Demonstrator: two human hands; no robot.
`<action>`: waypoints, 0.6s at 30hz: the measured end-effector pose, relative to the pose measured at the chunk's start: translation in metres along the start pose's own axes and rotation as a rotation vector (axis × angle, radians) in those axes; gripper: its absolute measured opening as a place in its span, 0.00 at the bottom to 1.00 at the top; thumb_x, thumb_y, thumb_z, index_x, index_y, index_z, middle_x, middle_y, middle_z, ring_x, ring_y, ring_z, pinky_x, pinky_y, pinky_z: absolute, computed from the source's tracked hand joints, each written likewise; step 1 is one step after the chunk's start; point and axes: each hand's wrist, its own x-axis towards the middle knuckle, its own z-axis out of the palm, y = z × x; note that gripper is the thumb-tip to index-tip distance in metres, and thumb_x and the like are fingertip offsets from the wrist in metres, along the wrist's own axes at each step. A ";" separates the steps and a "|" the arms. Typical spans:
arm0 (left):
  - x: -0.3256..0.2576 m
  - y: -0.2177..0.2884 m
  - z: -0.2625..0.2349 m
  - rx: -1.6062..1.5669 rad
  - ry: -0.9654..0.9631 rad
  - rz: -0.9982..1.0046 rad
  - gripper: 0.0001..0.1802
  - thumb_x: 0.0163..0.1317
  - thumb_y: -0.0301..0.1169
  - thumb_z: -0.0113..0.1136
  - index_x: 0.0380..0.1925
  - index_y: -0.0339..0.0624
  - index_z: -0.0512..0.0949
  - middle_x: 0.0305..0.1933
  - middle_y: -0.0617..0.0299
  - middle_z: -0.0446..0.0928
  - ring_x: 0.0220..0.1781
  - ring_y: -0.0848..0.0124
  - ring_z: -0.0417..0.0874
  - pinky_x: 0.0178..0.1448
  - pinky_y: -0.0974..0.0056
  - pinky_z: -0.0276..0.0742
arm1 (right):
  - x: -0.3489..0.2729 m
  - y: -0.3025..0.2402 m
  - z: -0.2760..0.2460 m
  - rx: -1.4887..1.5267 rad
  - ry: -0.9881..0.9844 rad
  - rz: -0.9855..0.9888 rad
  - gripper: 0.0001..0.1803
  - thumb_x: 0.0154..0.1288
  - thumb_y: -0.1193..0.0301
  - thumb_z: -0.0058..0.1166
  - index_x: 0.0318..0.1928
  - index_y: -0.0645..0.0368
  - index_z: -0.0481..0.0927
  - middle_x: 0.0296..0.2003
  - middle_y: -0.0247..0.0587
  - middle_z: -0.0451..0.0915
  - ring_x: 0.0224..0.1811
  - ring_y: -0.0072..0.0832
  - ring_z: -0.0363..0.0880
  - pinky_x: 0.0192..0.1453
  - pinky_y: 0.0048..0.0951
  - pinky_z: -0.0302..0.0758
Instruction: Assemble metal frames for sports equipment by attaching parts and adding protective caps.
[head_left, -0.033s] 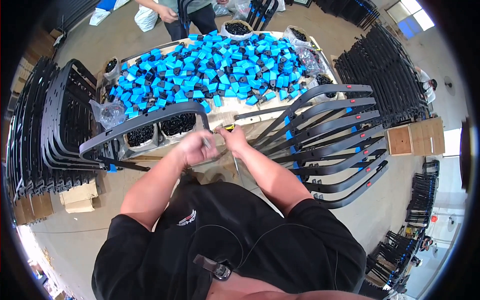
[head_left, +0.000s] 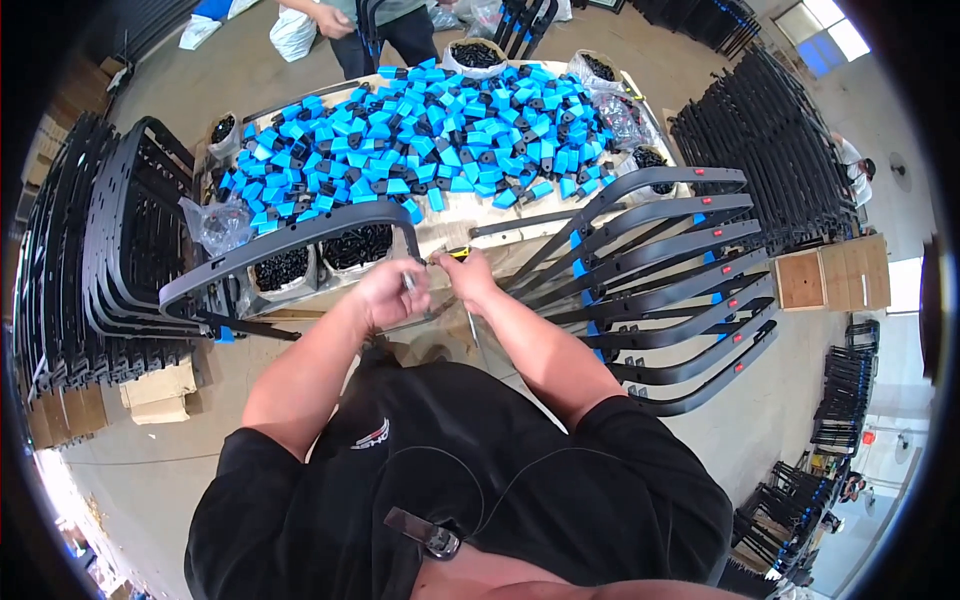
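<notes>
My left hand (head_left: 392,294) is closed, with a small silvery piece showing at its curled fingers; what it is I cannot make out. Close by on the right, my right hand (head_left: 468,276) grips a small yellow-and-black tool (head_left: 460,254), its far end hard to see. Both hands are beside the lower end of a black metal frame (head_left: 290,240) with a rounded bend, which stands against the table's front edge. Whether either hand touches that frame I cannot tell.
Blue-and-black plastic caps (head_left: 430,140) are heaped on the table (head_left: 520,222). Sacks of small black parts (head_left: 355,248) stand along its edges. Several black frames with red marks (head_left: 680,240) lean at the right; more are stacked at the left (head_left: 120,240). Another person (head_left: 400,35) stands across the table.
My left hand has shifted very slightly, its fingers a touch to the left. My right hand stays in the same place.
</notes>
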 end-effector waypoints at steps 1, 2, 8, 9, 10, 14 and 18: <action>-0.007 -0.009 0.009 0.169 0.030 0.034 0.15 0.61 0.36 0.62 0.30 0.30 0.79 0.33 0.49 0.84 0.35 0.57 0.87 0.42 0.54 0.84 | 0.000 0.003 -0.001 -0.012 -0.012 0.052 0.20 0.63 0.65 0.71 0.46 0.68 0.82 0.37 0.40 0.84 0.31 0.24 0.76 0.37 0.35 0.74; -0.012 -0.014 0.015 0.725 0.121 0.130 0.17 0.62 0.36 0.61 0.34 0.28 0.77 0.36 0.45 0.84 0.36 0.54 0.87 0.44 0.53 0.83 | -0.002 0.003 -0.001 -0.047 0.020 -0.046 0.21 0.62 0.64 0.71 0.46 0.68 0.82 0.36 0.39 0.84 0.30 0.24 0.75 0.37 0.35 0.74; 0.016 -0.061 0.005 1.394 0.612 0.355 0.24 0.64 0.36 0.57 0.51 0.25 0.68 0.41 0.32 0.82 0.45 0.39 0.85 0.51 0.47 0.81 | 0.001 0.004 0.003 -0.116 0.065 0.023 0.24 0.61 0.62 0.73 0.46 0.70 0.80 0.38 0.44 0.85 0.34 0.27 0.80 0.37 0.34 0.76; 0.023 -0.046 0.002 1.396 0.609 0.353 0.24 0.64 0.36 0.57 0.51 0.25 0.68 0.41 0.32 0.82 0.45 0.39 0.85 0.51 0.47 0.81 | 0.004 0.009 0.001 -0.078 0.061 -0.016 0.24 0.61 0.62 0.73 0.45 0.71 0.79 0.38 0.46 0.85 0.35 0.27 0.80 0.37 0.34 0.76; 0.020 -0.022 0.010 0.809 0.427 0.211 0.24 0.64 0.37 0.57 0.51 0.25 0.68 0.42 0.32 0.82 0.46 0.38 0.85 0.52 0.47 0.81 | 0.006 0.010 0.000 -0.068 0.045 -0.012 0.24 0.61 0.62 0.72 0.44 0.71 0.79 0.37 0.46 0.85 0.35 0.27 0.80 0.37 0.34 0.76; 0.006 -0.054 0.007 0.961 0.473 0.291 0.25 0.64 0.37 0.59 0.50 0.25 0.67 0.43 0.31 0.81 0.47 0.38 0.84 0.53 0.46 0.80 | 0.005 0.002 0.001 -0.197 0.100 0.021 0.23 0.61 0.61 0.72 0.43 0.68 0.79 0.32 0.42 0.82 0.28 0.27 0.76 0.32 0.34 0.75; 0.017 -0.065 0.004 1.355 0.666 0.359 0.24 0.64 0.37 0.60 0.49 0.26 0.67 0.42 0.32 0.82 0.45 0.39 0.84 0.51 0.46 0.81 | 0.001 -0.006 0.003 -0.191 0.045 0.107 0.23 0.61 0.61 0.72 0.45 0.67 0.79 0.34 0.42 0.83 0.31 0.27 0.77 0.36 0.34 0.76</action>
